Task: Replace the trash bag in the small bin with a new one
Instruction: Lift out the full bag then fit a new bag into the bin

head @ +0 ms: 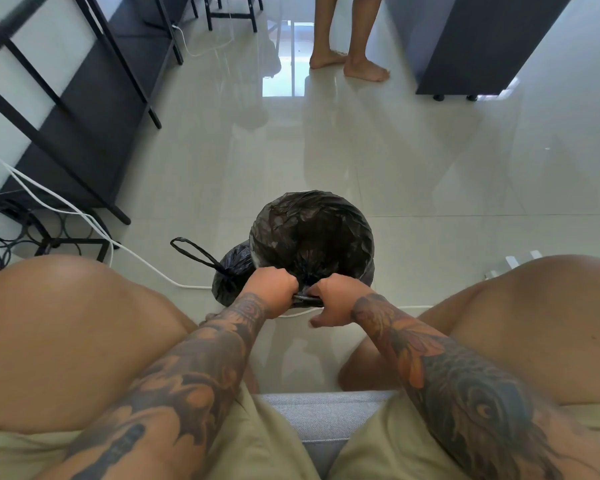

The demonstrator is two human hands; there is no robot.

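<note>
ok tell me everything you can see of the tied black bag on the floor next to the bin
The tied black bag is thin, crinkled, glossy plastic, bunched into a full rounded bundle. Its neck is knotted shut, and a long drawstring loop sticks out up and left. It sits on the pale tiled floor, pressed against the left side of the small bin. The left hand overlaps its near edge; neither hand seems to hold it. A white cable runs behind it.

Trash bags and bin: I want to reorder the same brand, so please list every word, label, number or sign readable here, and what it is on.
None can be read.
New black bag lining the small bin: plain, no print.
Tied old bag beside it: plain.
Both hands grip the liner's near edge, hiding the bin's wall.
</note>
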